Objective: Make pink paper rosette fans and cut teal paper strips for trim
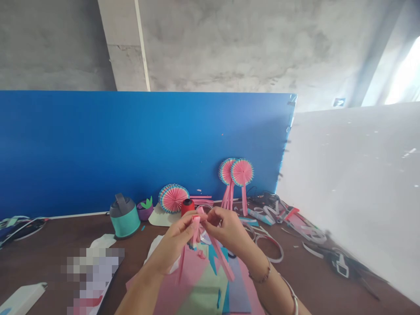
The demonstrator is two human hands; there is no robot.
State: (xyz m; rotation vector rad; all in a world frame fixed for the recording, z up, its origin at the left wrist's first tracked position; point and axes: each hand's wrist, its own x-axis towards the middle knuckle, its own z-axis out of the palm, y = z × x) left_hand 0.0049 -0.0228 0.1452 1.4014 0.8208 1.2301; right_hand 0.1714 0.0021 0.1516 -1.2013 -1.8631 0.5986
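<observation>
Holding pink strips [222, 260] at upper ends, pinched in left hand [173, 240] and right hand [228, 227], loose lengths below the fingertips, over paper [206, 282] toward table's [315, 284] near edge.

two hands [168, 247]; from them at one o'clock, two upright paper fans [242, 172]; at nine, one teal container [125, 222], one purple pot [145, 213].

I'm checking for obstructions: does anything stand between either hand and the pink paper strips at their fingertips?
Nothing visible does. The left hand pinches the pink paper strips, and the right hand has its fingertips right at them. The red object stands beyond the hands, not between.
</observation>
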